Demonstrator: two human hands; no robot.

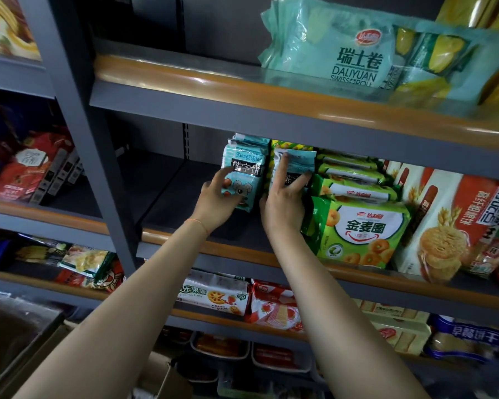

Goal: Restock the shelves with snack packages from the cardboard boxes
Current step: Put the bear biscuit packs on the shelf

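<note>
Two light-blue biscuit packs stand upright on the middle shelf (185, 240). My left hand (216, 197) grips the left light-blue pack (242, 171) at its lower left side. My right hand (283, 203) holds the right light-blue pack (297, 162), its forefinger stretched up the pack's front. That pack stands against a stack of green ring-biscuit packs (357, 226). A cardboard box (162, 378) shows partly at the bottom, between my forearms.
The middle shelf is bare to the left of the blue packs. Orange-and-white cracker packs (444, 226) fill its right end. Teal Swiss-roll bags (343, 44) lie on the shelf above. Lower shelves hold more snack packs (219, 295). A grey upright post (78, 116) separates the bays.
</note>
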